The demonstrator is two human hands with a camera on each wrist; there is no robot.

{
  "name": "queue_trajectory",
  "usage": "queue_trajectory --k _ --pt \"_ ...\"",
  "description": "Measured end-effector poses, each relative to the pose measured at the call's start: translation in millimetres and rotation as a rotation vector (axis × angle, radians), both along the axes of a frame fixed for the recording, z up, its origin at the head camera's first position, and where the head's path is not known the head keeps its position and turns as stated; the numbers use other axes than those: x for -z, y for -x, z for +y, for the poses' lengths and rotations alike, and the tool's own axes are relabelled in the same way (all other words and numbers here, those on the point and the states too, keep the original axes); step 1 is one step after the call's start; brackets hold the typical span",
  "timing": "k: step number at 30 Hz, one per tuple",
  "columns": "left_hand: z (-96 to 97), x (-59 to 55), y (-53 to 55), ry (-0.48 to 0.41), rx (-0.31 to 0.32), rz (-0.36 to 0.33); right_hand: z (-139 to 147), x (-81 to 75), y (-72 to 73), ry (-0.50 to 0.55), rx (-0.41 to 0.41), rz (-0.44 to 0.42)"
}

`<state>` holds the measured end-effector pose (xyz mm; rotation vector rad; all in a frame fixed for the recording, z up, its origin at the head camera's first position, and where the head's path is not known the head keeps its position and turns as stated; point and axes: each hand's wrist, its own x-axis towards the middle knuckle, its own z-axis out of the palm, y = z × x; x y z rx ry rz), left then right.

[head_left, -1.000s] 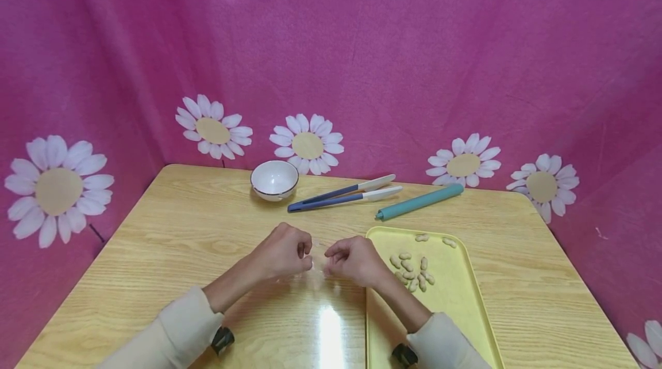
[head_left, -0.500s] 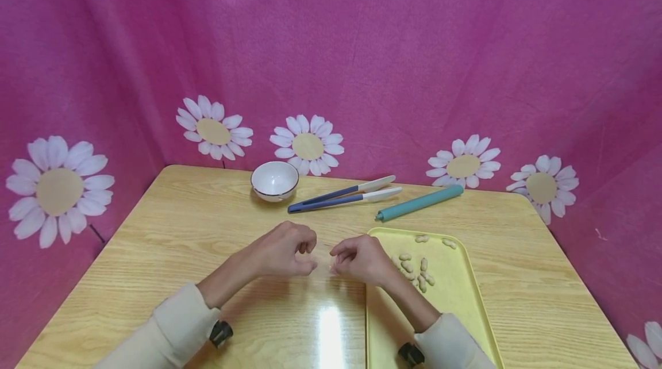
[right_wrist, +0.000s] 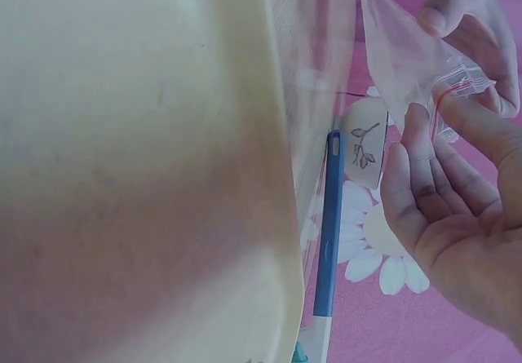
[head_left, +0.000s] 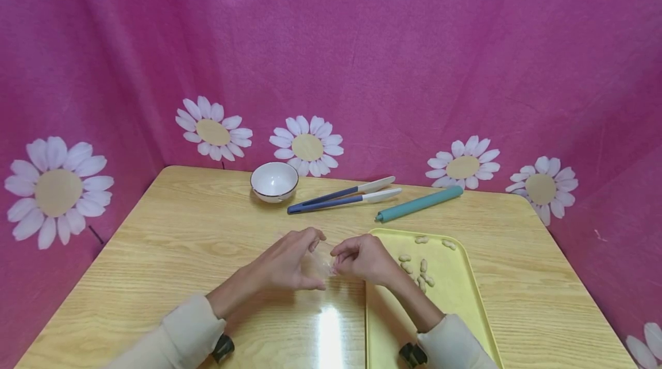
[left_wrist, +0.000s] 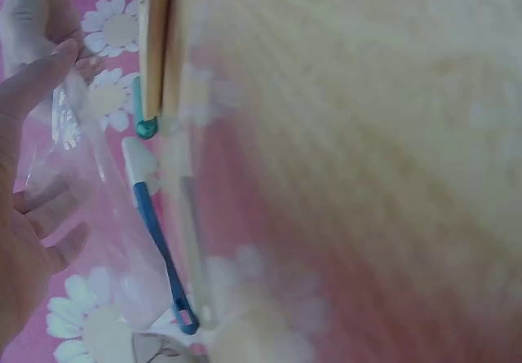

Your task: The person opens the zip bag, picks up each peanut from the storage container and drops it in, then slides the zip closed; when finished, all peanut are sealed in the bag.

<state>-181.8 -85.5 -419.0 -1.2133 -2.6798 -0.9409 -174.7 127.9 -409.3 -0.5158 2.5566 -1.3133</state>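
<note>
A clear zip-lock plastic bag (right_wrist: 400,49) with a red line along its seal hangs between my two hands, above the table. My right hand (head_left: 364,260) pinches the bag near its zip end, as the right wrist view shows. My left hand (head_left: 289,260) is spread, its thumb and fingers wide apart around the bag. In the left wrist view the see-through bag (left_wrist: 114,232) overlaps the left fingers (left_wrist: 49,216). The right forearm crosses over a yellow tray (head_left: 455,294) holding several unshelled peanuts (head_left: 423,264), and partly hides them.
A white bowl (head_left: 274,181) with a dark rim stands at the back of the wooden table (head_left: 170,242). Beside it lie blue-and-white tongs (head_left: 331,202), and a teal stick-shaped tool (head_left: 420,203) lies right of those. A pink daisy-print cloth (head_left: 362,58) hangs behind and around the table.
My left hand has gone from loosely curled fingers to a wide spread of thumb and fingers. The right hand has shifted slightly right, still pinching the bag.
</note>
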Motion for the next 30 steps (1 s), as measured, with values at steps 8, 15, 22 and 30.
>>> queue_trajectory --k 8,15,22,30 --pt "2.4 12.4 -2.8 -0.165 -0.017 -0.125 2 0.5 -1.4 0.031 -0.04 0.019" --pt "1.8 16.5 -1.3 -0.188 -0.068 -0.198 2 2.2 0.3 0.086 -0.069 -0.018" --pt "3.4 21.1 -1.3 -0.079 -0.114 -0.214 4 2.2 0.7 0.153 -0.099 -0.06" --pt "5.9 20.2 -0.8 -0.107 -0.102 -0.142 6 2.4 0.3 0.136 -0.115 -0.045"
